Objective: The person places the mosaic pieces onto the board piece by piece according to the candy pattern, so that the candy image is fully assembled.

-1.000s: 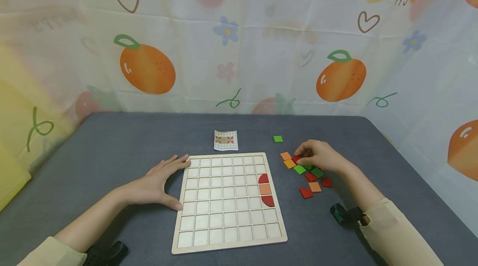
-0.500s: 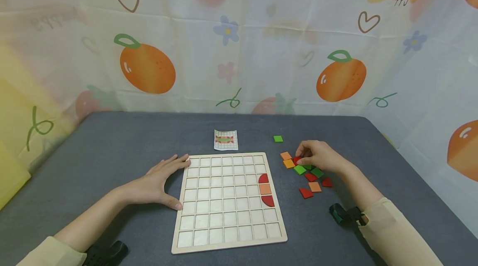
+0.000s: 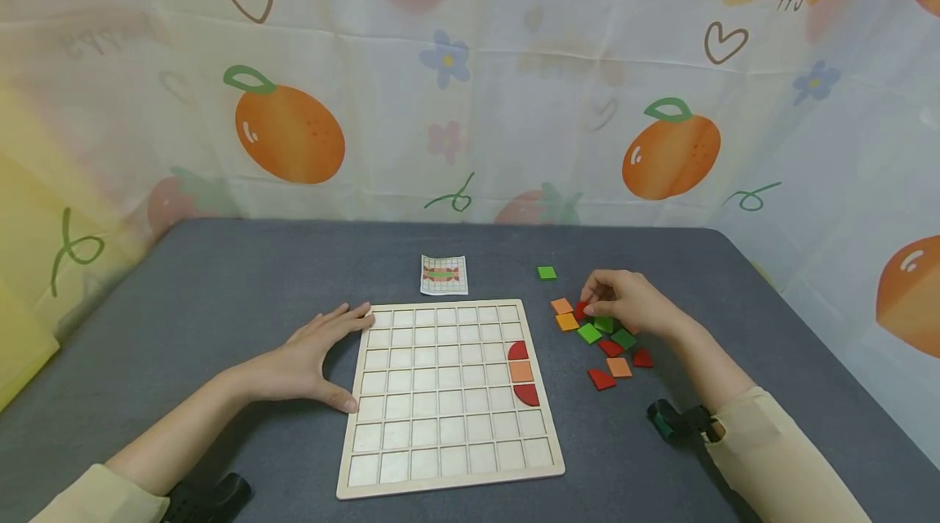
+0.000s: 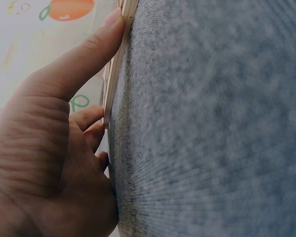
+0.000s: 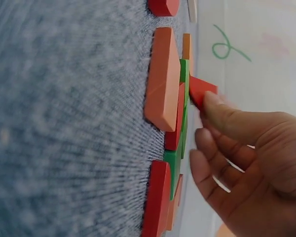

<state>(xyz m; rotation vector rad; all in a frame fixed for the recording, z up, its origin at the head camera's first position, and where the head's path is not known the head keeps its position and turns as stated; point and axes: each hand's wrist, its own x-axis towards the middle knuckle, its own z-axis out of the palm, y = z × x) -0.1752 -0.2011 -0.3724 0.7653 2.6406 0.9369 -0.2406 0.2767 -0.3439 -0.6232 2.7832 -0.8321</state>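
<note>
My left hand (image 3: 294,364) lies at the left edge of a pale wooden grid board (image 3: 426,405), its outstretched thumb and fingertips touching the rim. On the board's right side, an orange square tile (image 3: 520,372) sits between two red rounded tiles. Right of the board, my right hand (image 3: 635,303) pinches a red tile (image 5: 202,90) between thumb and fingers. In the right wrist view that tile is tilted and raised above the loose pile. Below the hand lie a green tile (image 3: 590,334), an orange-yellow tile (image 3: 566,322) and several others.
Behind the board lies a small printed card (image 3: 444,277) with a coloured grid pattern. A lone green square tile (image 3: 547,272) is to the right of it. Nearer me are a red tile (image 3: 601,379) and an orange tile (image 3: 619,367). A patterned curtain (image 3: 477,123) hangs behind the table.
My right hand has risen slightly, bringing the red tile up from the pile and showing more of the green tile beneath. The left hand and the board stay put.
</note>
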